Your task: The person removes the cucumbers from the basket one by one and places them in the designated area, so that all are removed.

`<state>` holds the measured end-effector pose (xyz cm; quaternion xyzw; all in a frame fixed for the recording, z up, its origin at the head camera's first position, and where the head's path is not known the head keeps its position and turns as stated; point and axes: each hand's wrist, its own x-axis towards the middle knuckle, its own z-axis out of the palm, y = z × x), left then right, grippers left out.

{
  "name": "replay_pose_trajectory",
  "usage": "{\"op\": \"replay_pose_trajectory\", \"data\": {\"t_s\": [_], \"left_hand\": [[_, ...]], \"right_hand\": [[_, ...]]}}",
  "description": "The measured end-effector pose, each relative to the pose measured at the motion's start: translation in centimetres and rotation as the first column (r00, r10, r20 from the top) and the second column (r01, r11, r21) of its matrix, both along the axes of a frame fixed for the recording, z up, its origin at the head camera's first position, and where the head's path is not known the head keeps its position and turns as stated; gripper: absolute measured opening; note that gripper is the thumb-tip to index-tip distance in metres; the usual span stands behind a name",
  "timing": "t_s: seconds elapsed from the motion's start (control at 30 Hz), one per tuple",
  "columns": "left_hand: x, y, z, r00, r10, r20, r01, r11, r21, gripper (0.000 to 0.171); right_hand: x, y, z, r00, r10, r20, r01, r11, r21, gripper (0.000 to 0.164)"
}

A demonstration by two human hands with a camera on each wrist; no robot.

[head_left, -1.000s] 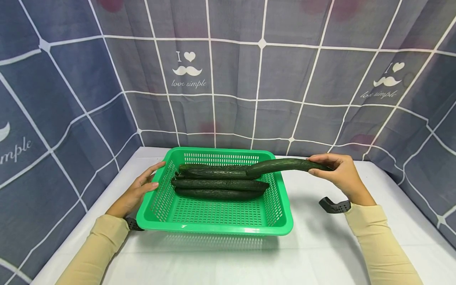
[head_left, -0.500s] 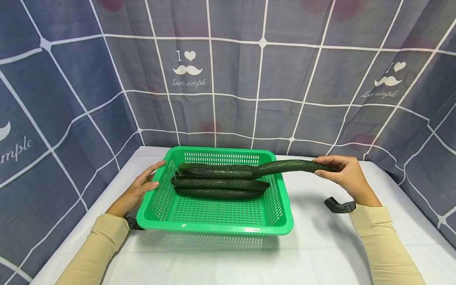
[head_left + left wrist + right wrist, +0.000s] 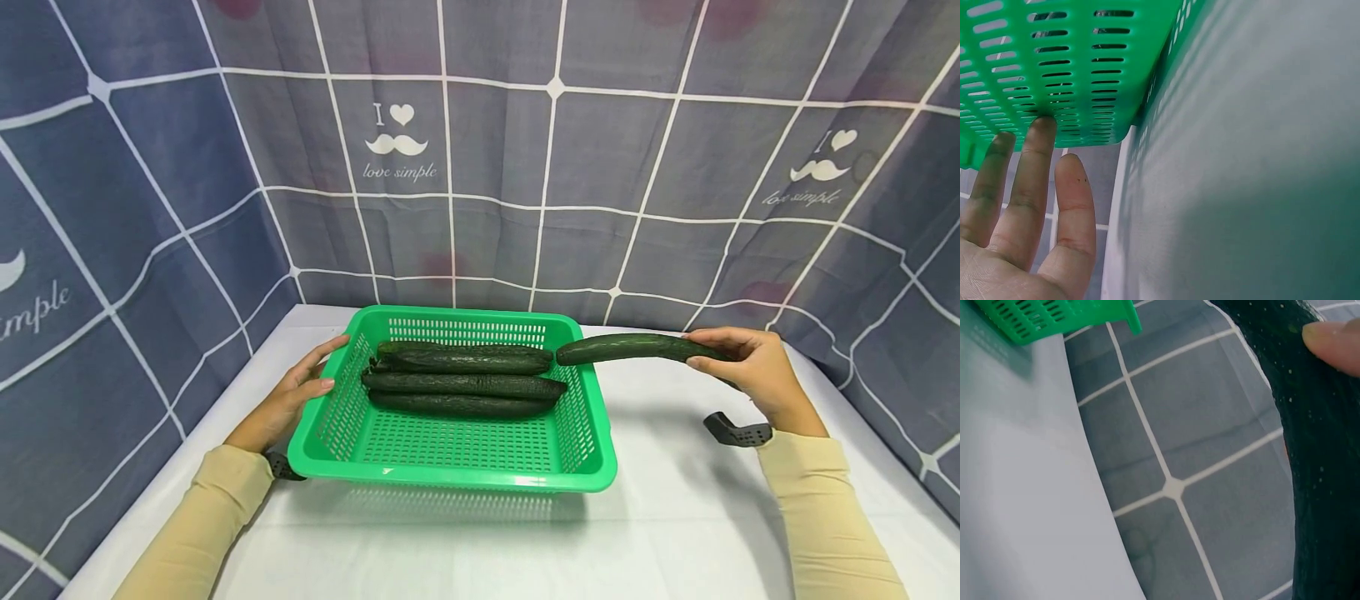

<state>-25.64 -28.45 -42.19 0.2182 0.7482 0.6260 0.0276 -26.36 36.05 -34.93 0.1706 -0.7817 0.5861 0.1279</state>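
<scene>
My right hand grips a long dark green cucumber near its right end. The cucumber's far tip overlaps the right rim of a green perforated basket in the head view. Close up in the right wrist view, the cucumber fills the right side, with a fingertip on it. Several more cucumbers lie side by side in the back half of the basket. At the basket's left side, my left hand rests with fingers extended; the left wrist view has those fingers against the slotted wall.
Basket and arms are over a white-covered table. A grey checked curtain with white lines and print stands behind and along both sides. Black wrist cameras are strapped on, the right one hanging below the hand.
My right hand has moved right, drawing the cucumber away from the others so its tip now reaches just past the basket's right rim. The left hand and basket have barely moved.
</scene>
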Motion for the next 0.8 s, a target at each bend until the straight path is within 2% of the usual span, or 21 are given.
{"op": "replay_pose_trajectory", "data": {"t_s": [0.4,0.7,0.8], "left_hand": [[-0.3,0.2,-0.3,1.0,0.003,-0.001,-0.003,1.0,0.017,0.07],[-0.3,0.1,-0.3,1.0,0.008,-0.006,-0.007,1.0,0.016,0.069],[-0.3,0.0,-0.3,1.0,0.008,-0.006,-0.008,1.0,0.013,0.069]], "right_hand": [[-0.1,3.1,-0.8,0.999,0.041,-0.011,-0.043,0.987,-0.157,0.041],[-0.3,4.5,-1.7,0.999,0.047,-0.011,-0.048,0.974,-0.221,0.043],[-0.5,4.8,-2.0,0.999,0.049,0.001,-0.048,0.976,-0.213,0.043]]}}
